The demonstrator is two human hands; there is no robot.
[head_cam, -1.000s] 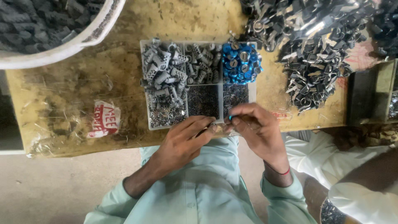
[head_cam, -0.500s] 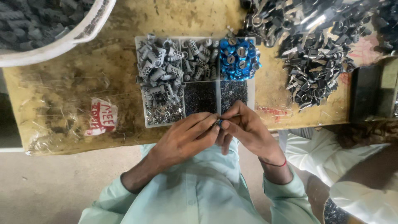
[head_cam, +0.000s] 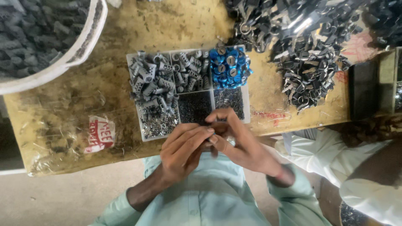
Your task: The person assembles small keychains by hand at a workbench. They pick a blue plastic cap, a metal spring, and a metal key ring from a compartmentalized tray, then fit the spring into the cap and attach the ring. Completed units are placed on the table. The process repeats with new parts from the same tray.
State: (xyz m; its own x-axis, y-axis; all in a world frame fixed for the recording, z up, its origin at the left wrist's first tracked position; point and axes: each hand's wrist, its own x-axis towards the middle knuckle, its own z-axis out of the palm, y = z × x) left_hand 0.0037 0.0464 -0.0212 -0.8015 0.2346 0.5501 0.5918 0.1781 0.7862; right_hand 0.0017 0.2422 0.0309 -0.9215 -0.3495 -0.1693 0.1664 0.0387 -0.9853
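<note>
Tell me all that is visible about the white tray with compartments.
The white compartment tray lies flat on the worn yellowish table, near its front edge. It looks plastic. Its sections hold grey cylindrical parts, blue rings and tiny dark pieces. Both hands cover its near edge.

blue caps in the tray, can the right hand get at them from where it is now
Probably yes: the right hand sits at the tray's near edge, and the blue caps lie uncovered just beyond it, though its fingers are pinched together with the left hand.
</note>
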